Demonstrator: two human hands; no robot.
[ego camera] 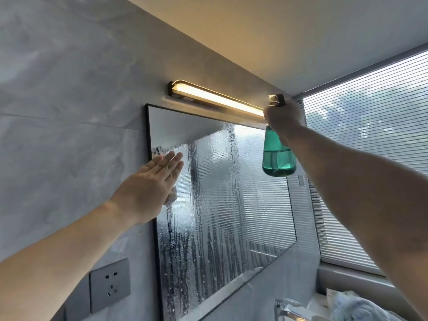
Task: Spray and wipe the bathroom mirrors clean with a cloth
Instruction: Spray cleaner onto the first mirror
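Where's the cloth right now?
Head view, left side: the cloth is pinned under the left hand against the wet mirror near its left edge, only a corner showing below the palm.

Lit wall lamp (215,98), grey socket (110,284), slatted window blind (370,140), chrome tap (287,308) at bottom.

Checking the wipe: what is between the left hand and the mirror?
A pale cloth, pressed by the flat left hand against the wet mirror; only its edge shows below the palm, in the head view.

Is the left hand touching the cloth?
Touching. The head view shows the left hand flat over the cloth, which peeks out beneath the palm.
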